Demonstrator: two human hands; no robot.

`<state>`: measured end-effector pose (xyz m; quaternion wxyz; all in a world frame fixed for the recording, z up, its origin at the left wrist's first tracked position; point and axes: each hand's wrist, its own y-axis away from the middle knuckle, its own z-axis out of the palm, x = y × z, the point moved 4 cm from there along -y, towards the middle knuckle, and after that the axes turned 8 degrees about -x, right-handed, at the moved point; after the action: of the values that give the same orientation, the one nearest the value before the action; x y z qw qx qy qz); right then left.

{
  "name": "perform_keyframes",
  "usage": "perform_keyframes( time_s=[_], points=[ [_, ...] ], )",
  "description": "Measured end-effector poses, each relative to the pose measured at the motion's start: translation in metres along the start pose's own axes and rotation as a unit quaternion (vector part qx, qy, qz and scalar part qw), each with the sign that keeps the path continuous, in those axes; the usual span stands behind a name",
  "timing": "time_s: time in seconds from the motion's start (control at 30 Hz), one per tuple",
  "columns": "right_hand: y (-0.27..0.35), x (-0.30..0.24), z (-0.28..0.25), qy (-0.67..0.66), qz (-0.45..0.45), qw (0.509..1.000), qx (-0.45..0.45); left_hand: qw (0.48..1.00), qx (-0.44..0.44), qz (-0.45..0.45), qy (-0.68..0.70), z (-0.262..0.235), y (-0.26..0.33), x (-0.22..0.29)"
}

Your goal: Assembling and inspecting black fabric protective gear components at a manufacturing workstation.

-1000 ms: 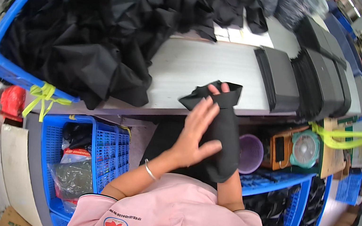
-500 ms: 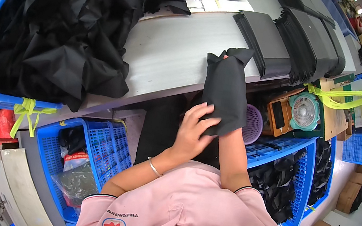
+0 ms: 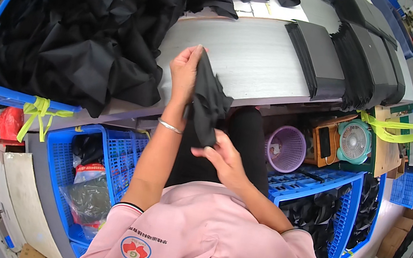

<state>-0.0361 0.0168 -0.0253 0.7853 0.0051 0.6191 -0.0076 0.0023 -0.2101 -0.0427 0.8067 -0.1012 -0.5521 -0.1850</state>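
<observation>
A black fabric pouch or sleeve [image 3: 208,99] hangs crumpled between my hands, above my lap and in front of the table edge. My left hand [image 3: 185,68] is raised higher, its thumb and fingers pinching the top end of the cloth. Lower down and to the right, my right hand [image 3: 224,160] grips the bottom end, thumb toward the left. Folds hide whether the cloth has an opening. On the left, a large heap of similar black fabric [image 3: 85,37] fills a blue crate. Neat stacks of flat black pieces [image 3: 319,60] lie on the table at the right.
The grey-white tabletop [image 3: 251,54] runs between heap and stacks. Below its edge stand a purple basket [image 3: 287,149], a small teal fan [image 3: 354,141] and a phone on a wooden holder. Blue crates [image 3: 341,222] flank me, the right one holding black pieces, the left one plastic bags.
My right hand and forearm have come out of the black pouch and moved down. My left hand has risen to the cloth's top end. The pouch has gone from stretched to crumpled.
</observation>
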Motion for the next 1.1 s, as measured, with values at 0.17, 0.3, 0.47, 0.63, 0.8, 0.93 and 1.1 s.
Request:
perform_keyframes(
  time_s=[0.17, 0.3, 0.47, 0.63, 0.8, 0.93, 1.1],
  points=[
    [0.035, 0.027, -0.057, -0.178, 0.049, 0.976, 0.117, 0.999, -0.048, 0.001, -0.007, 0.015, 0.028, 0.015],
    [0.014, -0.003, -0.072, 0.158, -0.048, 0.933, 0.318, 0.992, -0.095, 0.002, -0.078, 0.037, 0.064, 0.011],
    [-0.022, -0.009, -0.086, 0.089, 0.018, 0.966, 0.240, 0.968, -0.162, 0.050, -0.187, 0.058, 0.096, 0.026],
    [-0.009, -0.072, -0.057, 0.325, -0.151, 0.898, 0.255, 0.963, -0.184, -0.166, 0.108, 0.014, 0.095, -0.007],
    [-0.036, -0.073, -0.066, 0.432, -0.207, 0.870, 0.115, 0.855, -0.271, -0.371, 0.241, 0.041, 0.168, -0.016],
    [-0.052, 0.017, -0.034, 0.253, -0.086, 0.964, -0.006, 0.888, -0.454, -0.056, -0.053, 0.018, 0.189, -0.048],
    [-0.037, 0.048, -0.024, 0.141, 0.010, 0.990, -0.018, 0.938, -0.311, -0.140, -0.065, -0.014, 0.188, -0.102]
  ],
)
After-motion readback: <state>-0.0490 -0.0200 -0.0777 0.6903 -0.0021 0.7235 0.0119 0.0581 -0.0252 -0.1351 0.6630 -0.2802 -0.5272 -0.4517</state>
